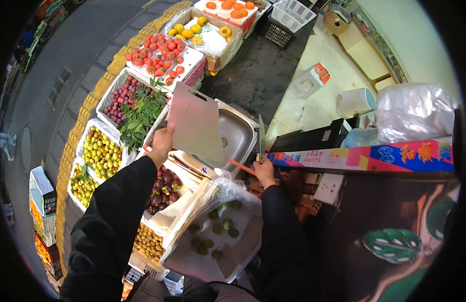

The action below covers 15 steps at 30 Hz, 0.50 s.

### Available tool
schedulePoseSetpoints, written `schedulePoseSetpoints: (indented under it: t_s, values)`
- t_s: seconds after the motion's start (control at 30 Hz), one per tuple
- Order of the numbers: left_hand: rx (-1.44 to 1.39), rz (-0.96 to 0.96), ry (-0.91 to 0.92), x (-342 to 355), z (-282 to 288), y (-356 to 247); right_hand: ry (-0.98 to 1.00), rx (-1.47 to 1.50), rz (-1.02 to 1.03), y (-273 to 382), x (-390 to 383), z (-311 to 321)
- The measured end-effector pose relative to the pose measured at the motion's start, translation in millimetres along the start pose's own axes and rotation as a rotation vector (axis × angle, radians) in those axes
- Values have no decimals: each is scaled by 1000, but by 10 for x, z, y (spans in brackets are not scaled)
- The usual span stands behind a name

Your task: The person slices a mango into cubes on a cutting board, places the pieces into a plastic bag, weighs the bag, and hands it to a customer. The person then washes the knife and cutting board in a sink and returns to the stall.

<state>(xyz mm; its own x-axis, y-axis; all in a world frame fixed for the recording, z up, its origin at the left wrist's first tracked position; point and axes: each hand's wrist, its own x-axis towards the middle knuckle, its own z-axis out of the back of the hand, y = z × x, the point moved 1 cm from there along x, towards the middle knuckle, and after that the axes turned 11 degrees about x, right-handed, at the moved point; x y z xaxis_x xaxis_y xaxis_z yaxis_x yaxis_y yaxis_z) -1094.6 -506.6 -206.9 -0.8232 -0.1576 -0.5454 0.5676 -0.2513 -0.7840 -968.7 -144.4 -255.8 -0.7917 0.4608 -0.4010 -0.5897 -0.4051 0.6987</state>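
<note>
"Grey street [94,38] at left; purple fruit [123,103] and green leaves [139,118] border a steel sink [240,132]. Where is the cutting board [195,123]?"

"Above the sink's left edge. Its long axis runs away from the person, slotted end farthest. Contact with the rim cannot be determined."

"Condition of the left hand [163,143]?"

"Closed on the board's left edge, close to the near left corner. Of the two hands, it is nearer the board."

"Right hand [265,172]?"

"Fingers wrapped around the handle of a knife [262,138]. Blade lies along the sink's right edge, tip pointing away from the person, roughly parallel to the board's long axis."

"Relation of the two?"

"Knife to the right of the board, apart from it, sink basin between them."
</note>
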Motion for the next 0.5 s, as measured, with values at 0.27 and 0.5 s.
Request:
schedulePoseSetpoints:
  t_s: [0.27,0.5]
  values:
    - [373,-68,-29,452,-882,521,90,-19,-206,-702,-5,-276]
    - [583,-83,32,584,-1180,796,258,442,-531,-493,164,-375]
